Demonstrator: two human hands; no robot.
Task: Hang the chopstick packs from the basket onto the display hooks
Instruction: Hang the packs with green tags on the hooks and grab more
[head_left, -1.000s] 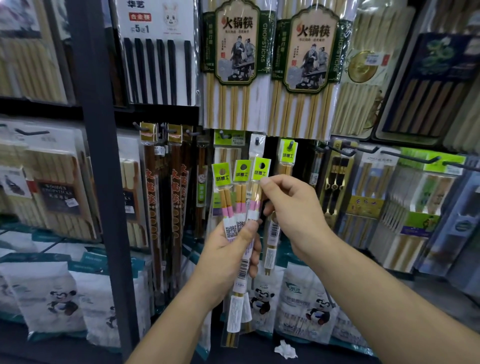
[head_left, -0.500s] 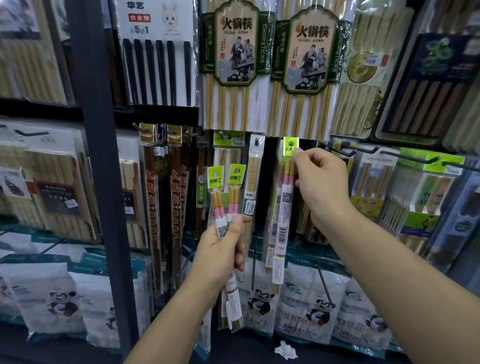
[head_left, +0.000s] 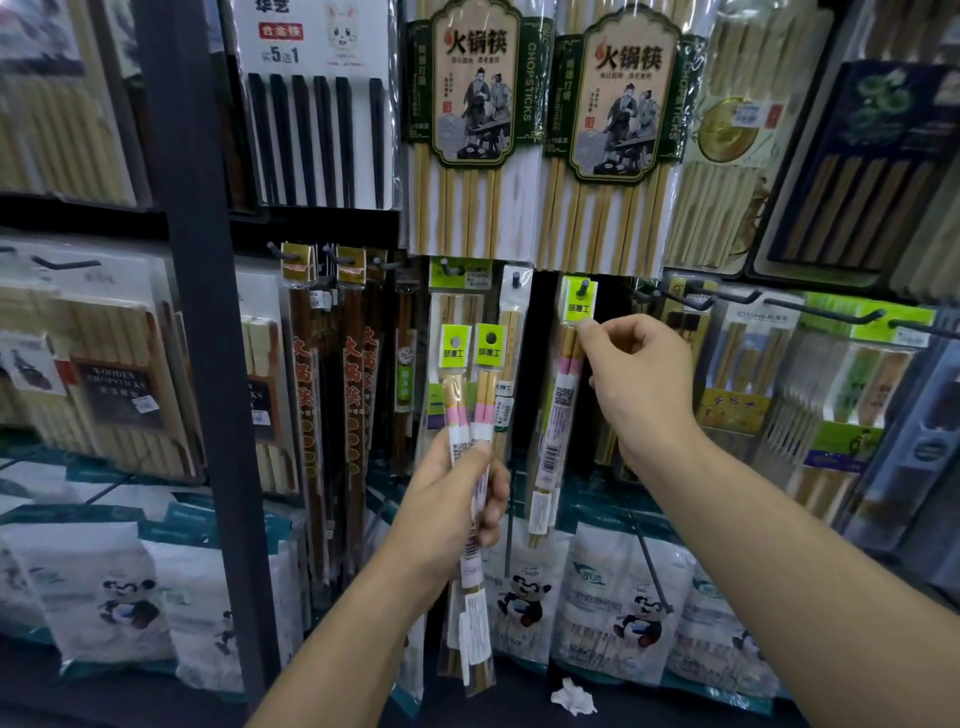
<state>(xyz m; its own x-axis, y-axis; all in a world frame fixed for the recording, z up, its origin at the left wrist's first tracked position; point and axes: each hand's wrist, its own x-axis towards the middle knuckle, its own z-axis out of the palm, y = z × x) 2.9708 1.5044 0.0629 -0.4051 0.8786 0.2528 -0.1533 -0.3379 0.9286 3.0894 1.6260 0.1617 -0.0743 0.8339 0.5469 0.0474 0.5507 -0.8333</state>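
A: Left grip (head_left: 447, 499)?
B: Lower centre, clutching two chopstick packs (head_left: 487, 395) (green headers up).
A: Right grip (head_left: 639, 384)?
B: Right of centre, pinching third pack (head_left: 563, 395), hung on hook (head_left: 583, 286) just above.

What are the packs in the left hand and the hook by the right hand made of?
Packs: clear glossy plastic sleeves, judging by glare; matte lime header cards, likely paper; pale sticks, probably bamboo or wood. Hook: dark matte peg, likely coated metal.
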